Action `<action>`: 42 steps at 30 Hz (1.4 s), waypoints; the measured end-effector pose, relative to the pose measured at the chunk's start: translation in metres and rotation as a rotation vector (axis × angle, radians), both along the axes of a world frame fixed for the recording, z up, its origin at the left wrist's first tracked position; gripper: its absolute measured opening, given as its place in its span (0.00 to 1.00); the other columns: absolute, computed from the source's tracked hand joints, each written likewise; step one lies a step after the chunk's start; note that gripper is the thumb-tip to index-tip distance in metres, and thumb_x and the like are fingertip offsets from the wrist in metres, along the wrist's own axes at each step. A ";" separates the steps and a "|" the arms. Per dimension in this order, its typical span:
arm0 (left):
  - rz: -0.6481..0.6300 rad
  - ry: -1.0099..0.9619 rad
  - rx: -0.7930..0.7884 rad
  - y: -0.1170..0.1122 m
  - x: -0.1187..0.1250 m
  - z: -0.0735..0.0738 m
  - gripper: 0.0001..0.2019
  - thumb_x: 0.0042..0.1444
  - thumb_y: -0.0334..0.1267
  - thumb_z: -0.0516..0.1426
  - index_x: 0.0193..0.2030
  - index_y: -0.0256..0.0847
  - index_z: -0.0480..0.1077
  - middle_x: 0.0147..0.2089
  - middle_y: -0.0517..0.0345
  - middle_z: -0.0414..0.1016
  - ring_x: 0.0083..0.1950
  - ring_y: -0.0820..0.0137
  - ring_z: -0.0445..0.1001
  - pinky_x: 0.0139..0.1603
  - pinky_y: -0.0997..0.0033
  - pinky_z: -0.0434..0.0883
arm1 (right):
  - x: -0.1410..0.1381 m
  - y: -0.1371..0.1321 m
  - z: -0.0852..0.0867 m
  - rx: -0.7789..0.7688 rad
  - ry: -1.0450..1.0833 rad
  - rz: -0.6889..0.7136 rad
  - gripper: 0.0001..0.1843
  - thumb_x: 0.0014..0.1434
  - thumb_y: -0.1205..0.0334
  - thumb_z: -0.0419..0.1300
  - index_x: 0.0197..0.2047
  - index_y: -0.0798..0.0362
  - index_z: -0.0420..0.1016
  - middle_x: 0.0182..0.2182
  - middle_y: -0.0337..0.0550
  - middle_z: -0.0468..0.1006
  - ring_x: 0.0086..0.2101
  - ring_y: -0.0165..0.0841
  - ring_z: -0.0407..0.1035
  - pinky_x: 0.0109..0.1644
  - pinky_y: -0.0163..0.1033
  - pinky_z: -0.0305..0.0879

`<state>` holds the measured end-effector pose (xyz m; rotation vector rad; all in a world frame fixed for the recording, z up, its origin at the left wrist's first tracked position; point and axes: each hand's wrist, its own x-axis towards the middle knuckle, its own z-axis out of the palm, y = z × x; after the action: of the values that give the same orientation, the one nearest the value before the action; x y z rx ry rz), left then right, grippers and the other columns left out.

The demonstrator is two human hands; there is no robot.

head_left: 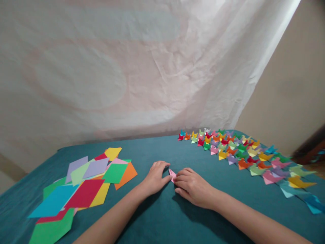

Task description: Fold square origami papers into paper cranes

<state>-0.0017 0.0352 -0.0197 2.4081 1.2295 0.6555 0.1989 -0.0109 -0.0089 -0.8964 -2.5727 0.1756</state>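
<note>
Left hand (156, 178) reaches in from its side with thumb and forefinger parted by a narrow gap, the thumb tip at the near left edge of a small pink folded paper (172, 175). Right hand (194, 188) has its fingers bent together and closed over the paper's other side, so that part of it is hidden.

What shows of the pink paper, between the two hands, is a slim, pointed shape with a crease along it; its sharp tip points away, close to the left forefinger.

Well to the left of the left hand lies a loose, overlapping spread of paper sheets (85, 193) in blue, red, green, yellow, lilac, pink and orange, an orange sheet (127, 175) being nearest to that hand. Beyond the right hand and to its right, small folded paper birds (243, 164) of many colours stand in close slanting rows. Under both hands the surface (162, 223) is dark teal, and past its far edge a pale, wrinkled cloth (142, 78) hangs, with a plain wall (291, 78) at the right.
</note>
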 end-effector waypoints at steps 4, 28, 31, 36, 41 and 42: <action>-0.031 -0.020 0.001 0.004 0.001 0.000 0.14 0.52 0.35 0.57 0.47 0.40 0.69 0.51 0.49 0.68 0.54 0.61 0.64 0.56 0.60 0.61 | -0.001 0.006 -0.009 -0.013 0.061 -0.027 0.10 0.62 0.63 0.53 0.42 0.53 0.74 0.37 0.43 0.78 0.43 0.35 0.66 0.50 0.42 0.55; 0.012 -0.150 0.061 0.001 -0.003 -0.012 0.18 0.54 0.43 0.58 0.51 0.40 0.66 0.49 0.50 0.69 0.51 0.61 0.66 0.53 0.60 0.64 | -0.019 0.038 -0.016 -0.379 0.168 -0.532 0.06 0.49 0.60 0.62 0.31 0.53 0.74 0.32 0.43 0.74 0.33 0.33 0.68 0.35 0.34 0.57; 0.013 -0.164 0.037 0.001 -0.003 -0.012 0.18 0.54 0.42 0.59 0.51 0.40 0.66 0.49 0.50 0.70 0.51 0.61 0.67 0.53 0.60 0.65 | -0.020 0.037 -0.017 -0.373 0.191 -0.545 0.07 0.50 0.58 0.62 0.31 0.53 0.73 0.32 0.43 0.74 0.33 0.33 0.68 0.35 0.34 0.57; 0.008 -0.284 -0.078 0.001 -0.004 -0.013 0.23 0.52 0.39 0.60 0.55 0.40 0.62 0.49 0.50 0.71 0.51 0.63 0.69 0.55 0.60 0.64 | -0.022 0.032 -0.020 -0.380 0.242 -0.541 0.06 0.52 0.59 0.60 0.31 0.53 0.72 0.29 0.40 0.76 0.30 0.31 0.67 0.32 0.33 0.56; -0.057 -0.430 -0.240 -0.001 -0.002 -0.006 0.25 0.52 0.37 0.59 0.56 0.38 0.60 0.47 0.50 0.73 0.49 0.65 0.71 0.54 0.62 0.65 | -0.023 0.031 -0.026 -0.481 0.468 -0.447 0.05 0.54 0.61 0.59 0.33 0.54 0.70 0.27 0.39 0.75 0.27 0.29 0.66 0.30 0.32 0.59; -0.067 -0.450 -0.266 -0.001 -0.002 -0.005 0.25 0.52 0.37 0.59 0.56 0.37 0.60 0.45 0.51 0.74 0.47 0.66 0.72 0.53 0.63 0.65 | -0.024 0.031 -0.027 -0.517 0.551 -0.410 0.06 0.54 0.61 0.59 0.34 0.55 0.69 0.26 0.39 0.74 0.27 0.29 0.66 0.30 0.32 0.59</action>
<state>-0.0035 0.0341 -0.0242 1.9366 0.9721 0.8903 0.1751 0.0205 -0.0360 -1.3123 -1.8120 0.8586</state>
